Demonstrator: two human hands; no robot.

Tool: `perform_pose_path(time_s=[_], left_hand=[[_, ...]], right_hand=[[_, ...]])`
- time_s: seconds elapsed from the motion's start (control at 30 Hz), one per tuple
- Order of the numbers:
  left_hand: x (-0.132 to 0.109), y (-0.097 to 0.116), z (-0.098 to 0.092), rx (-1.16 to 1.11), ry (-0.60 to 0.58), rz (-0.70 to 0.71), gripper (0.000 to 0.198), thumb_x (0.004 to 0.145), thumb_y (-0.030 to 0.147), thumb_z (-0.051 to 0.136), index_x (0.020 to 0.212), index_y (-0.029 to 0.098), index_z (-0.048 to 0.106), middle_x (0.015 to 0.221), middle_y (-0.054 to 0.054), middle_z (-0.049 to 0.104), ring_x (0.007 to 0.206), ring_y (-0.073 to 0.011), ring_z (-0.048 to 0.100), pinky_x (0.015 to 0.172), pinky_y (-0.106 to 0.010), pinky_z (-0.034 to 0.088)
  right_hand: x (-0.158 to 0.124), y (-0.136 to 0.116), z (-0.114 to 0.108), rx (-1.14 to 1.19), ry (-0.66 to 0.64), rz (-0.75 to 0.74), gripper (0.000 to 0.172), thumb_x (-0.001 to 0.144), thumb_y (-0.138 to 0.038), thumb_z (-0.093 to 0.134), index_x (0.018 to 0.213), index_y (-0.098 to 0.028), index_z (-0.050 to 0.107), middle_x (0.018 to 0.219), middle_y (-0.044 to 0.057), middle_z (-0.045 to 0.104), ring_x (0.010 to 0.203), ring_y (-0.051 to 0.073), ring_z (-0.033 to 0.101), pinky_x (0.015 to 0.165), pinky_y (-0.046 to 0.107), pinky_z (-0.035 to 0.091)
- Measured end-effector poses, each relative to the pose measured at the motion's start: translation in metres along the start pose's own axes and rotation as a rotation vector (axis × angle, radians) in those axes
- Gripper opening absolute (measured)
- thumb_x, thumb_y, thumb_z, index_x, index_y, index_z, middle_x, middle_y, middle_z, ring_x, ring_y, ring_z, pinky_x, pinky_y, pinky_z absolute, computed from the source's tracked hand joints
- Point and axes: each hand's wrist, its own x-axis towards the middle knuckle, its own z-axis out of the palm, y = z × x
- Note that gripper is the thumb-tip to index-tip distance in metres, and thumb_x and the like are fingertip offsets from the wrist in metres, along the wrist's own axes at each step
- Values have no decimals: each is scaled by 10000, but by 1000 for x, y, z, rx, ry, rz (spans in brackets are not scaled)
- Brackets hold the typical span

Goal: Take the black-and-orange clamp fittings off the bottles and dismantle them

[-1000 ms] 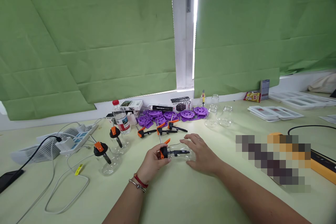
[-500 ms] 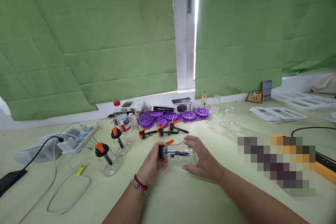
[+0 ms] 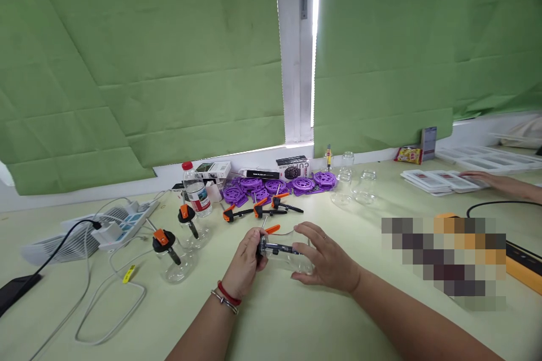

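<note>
Clear jar (image 3: 292, 252) (orange-black clamp (image 3: 271, 240) seemingly inside) now lifted slightly, gripped by left hand (image 3: 245, 259) and right hand (image 3: 326, 259).

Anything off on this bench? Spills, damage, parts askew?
No spill or breakage shows. The clear jar lies sideways between the left hand and right hand, with a black-and-orange clamp at its mouth. Two similar jars stand upright with clamps. Loose cables sprawl on the table.
</note>
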Motion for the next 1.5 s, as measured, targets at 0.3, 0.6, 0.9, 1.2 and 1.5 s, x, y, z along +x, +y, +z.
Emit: perform_pose_path(time_s=[0.3, 0.6, 0.9, 1.2, 1.5], left_hand=[[-4, -2, 7, 89, 39, 64, 351, 880, 529, 374, 949, 200, 475, 598, 67, 408, 474, -58, 380, 452, -181, 290], [-5, -6, 9, 229, 71, 162, 277, 892, 453, 398, 979, 206, 489, 679, 46, 432, 527, -70, 439, 507, -200, 373], [-4, -16, 10, 240, 39, 187, 260, 899, 433, 391, 1000, 209, 475, 709, 30, 440, 579, -93, 441, 547, -221, 396], [-3, -14, 14, -121, 54, -26, 407, 845, 498, 468, 1128, 213, 405, 799, 14, 517, 539, -80, 488, 494, -228, 380], [2, -13, 3, 38, 115, -212, 460, 807, 631, 389, 697, 192, 468, 485, 70, 405, 316, -67, 360, 326, -198, 110]], right_hand=[[-6, 3, 5, 210, 11, 205, 721, 720, -427, 665, 1285, -198, 280, 1245, 172, 375, 1163, 312, 393, 940, 500, 414], [-5, -1, -4, 681, -159, 736, 530, 809, -381, 571, 1243, -217, 316, 1109, 95, 468, 997, 212, 501, 860, 370, 460], [-2, 5, 8, 1164, -161, 1165, 433, 817, -545, 495, 1110, -244, 391, 862, 7, 476, 674, 130, 521, 480, 232, 465], [-9, 15, 6, 1158, -112, 1010, 566, 833, -528, 482, 1302, -282, 284, 1154, 84, 409, 858, 159, 518, 623, 279, 498], [-6, 1, 1, 721, -175, 568, 977, 660, -503, 703, 1402, -244, 122, 1423, 176, 198, 1218, 283, 379, 912, 427, 436]])
